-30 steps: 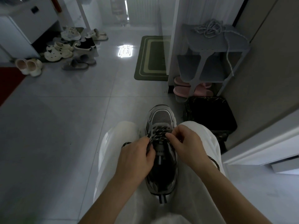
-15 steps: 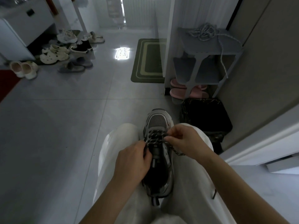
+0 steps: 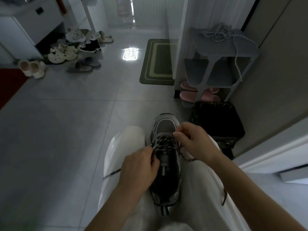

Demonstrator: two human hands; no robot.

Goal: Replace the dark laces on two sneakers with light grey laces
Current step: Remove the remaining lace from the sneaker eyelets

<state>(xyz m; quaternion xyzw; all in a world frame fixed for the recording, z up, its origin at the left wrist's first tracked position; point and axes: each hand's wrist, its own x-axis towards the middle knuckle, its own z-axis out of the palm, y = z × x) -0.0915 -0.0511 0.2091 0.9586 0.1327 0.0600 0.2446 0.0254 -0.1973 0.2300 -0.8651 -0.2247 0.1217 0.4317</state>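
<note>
Head view: one sneaker (image 3: 168,172) lies on the lap (image 3: 200,189). Two hands pinch its dark lace (image 3: 164,144), left hand (image 3: 139,165) at the sneaker's left edge, right hand (image 3: 195,142) beside its toe. One grey lace bundle (image 3: 216,33) lies well beyond.

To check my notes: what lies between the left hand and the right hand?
In the head view, the dark lace crossed on the grey sneaker lies between the left hand and the right hand.
</note>
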